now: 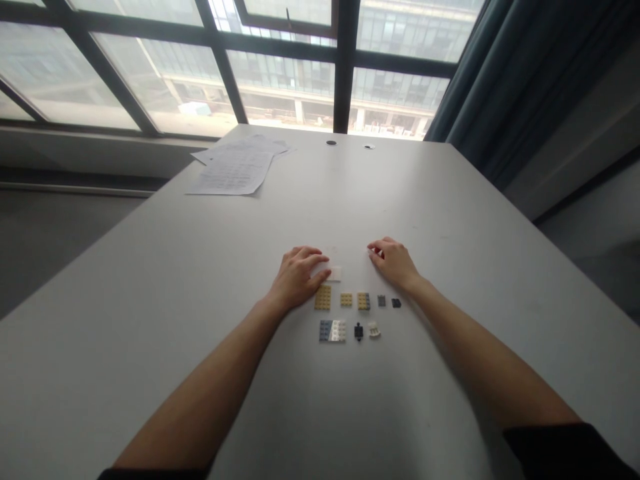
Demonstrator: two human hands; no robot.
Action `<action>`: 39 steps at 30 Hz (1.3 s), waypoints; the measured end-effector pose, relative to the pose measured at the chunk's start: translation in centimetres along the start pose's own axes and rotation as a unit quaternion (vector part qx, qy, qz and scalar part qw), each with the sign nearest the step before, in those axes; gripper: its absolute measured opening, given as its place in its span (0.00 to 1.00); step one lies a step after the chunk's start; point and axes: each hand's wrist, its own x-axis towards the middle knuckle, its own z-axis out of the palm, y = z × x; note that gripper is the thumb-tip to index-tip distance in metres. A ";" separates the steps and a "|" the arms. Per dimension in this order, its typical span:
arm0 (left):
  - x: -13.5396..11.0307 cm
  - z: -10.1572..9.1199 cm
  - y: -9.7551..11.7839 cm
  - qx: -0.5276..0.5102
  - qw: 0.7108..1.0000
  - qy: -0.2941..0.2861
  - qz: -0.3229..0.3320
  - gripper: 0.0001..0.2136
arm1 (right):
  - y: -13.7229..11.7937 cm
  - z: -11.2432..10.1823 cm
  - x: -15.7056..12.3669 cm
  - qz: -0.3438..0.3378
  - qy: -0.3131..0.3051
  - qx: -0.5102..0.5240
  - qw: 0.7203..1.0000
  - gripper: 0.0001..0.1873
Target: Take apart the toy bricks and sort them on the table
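Note:
On the white table, my left hand rests palm down with thumb and fingers apart, beside a flat white building-block piece; the thumb reaches its left edge. Further right, my right hand is closed in a pinch on a small white piece, mostly hidden by the fingers. Nearer me lie a large tan plate, a smaller tan plate, a tan-and-grey plate, a small grey piece and a black piece.
A grey-and-white studded plate, a dark connector piece and a white curved piece form the row closest to me. Printed papers lie at the far left of the table. Windows and a dark curtain stand beyond.

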 end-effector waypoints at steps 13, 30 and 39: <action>0.0 -1.0 3.3 -0.058 0.990 0.111 0.069 0.10 | -3.5 -1.4 -3.5 0.096 -0.052 0.510 0.853 0.13; -0.3 -1.4 5.8 -0.096 0.979 0.145 0.111 0.08 | -6.2 -1.0 -5.3 0.025 -0.045 0.567 0.822 0.09; -0.3 -1.5 6.2 -0.102 0.984 0.078 0.126 0.13 | -6.2 -1.4 -6.1 -0.174 0.115 0.261 0.943 0.06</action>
